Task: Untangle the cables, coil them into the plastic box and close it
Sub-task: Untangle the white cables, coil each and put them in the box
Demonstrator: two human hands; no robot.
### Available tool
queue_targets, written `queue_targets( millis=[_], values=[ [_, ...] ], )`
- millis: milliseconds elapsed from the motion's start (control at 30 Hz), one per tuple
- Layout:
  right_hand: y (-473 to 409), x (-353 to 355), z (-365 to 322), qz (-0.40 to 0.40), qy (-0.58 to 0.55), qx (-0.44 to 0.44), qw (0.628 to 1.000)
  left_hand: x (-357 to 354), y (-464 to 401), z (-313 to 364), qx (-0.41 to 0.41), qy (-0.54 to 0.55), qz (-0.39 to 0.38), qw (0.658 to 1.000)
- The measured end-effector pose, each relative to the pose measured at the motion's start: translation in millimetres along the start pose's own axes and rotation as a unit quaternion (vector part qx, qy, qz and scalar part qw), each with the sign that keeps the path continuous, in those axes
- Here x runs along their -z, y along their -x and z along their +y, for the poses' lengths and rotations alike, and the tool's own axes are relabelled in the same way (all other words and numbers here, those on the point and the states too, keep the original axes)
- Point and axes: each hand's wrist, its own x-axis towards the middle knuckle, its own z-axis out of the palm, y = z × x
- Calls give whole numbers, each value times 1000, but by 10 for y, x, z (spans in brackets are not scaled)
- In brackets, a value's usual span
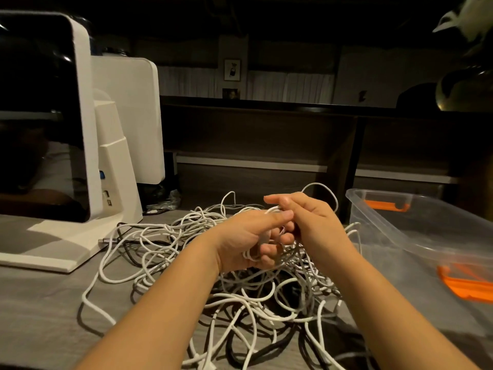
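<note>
Head view: both hands, left hand (240, 236) and right hand (306, 222), pinch one strand above the tangled heap of thin white and black cables (240, 297) under the fingers. Limp, light and snag-prone, it likely handles best gripped near a plug end; the clear plastic box with orange latches (416, 236) sits right of the fingers.

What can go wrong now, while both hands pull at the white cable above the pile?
1. The left hand and right hand grip one white cable over the dense cable pile; pulling may tighten knots.
2. Loops lie beside the white machine; one could snag its base.
3. Strands near the plastic box might drag it.
</note>
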Motion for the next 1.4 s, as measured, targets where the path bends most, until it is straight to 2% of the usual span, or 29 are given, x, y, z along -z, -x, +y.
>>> queue_targets(
  millis=[67,200,367,567,700,767,867,967,1067,1233,1333,1400],
  values=[
    [15,-20,11,-4,-21,-11,1000,-11,-16,-8,-9,-11,10,1000],
    [12,-44,42,39,-20,3,999,-53,-90,-5,-79,-42,140,986],
    [-10,-57,78,21,34,-46,998,-13,-160,-55,-190,-182,297,918],
    [1,-65,15,75,-86,-55,992,-122,-205,-110,-258,-120,317,905],
    [5,-89,50,126,18,-4,992,-170,-258,-169,-281,-133,353,883],
    [6,-113,45,127,13,-3,992,-163,-263,-165,-283,-102,360,883],
    [13,-127,13,81,-29,-30,996,-201,-247,-107,-262,63,306,913],
    [24,-143,32,11,54,-31,998,-177,-225,-36,-259,245,257,898],
    [50,-205,18,-44,186,-5,981,-128,-186,-14,-256,299,268,879],
    [97,-209,6,-140,245,-32,959,8,-154,48,-271,356,305,841],
    [131,-224,-8,-237,316,-54,917,121,-100,119,-284,399,302,818],
    [130,-229,-28,-263,357,-36,895,194,-69,139,-290,424,291,807]
  ],
)
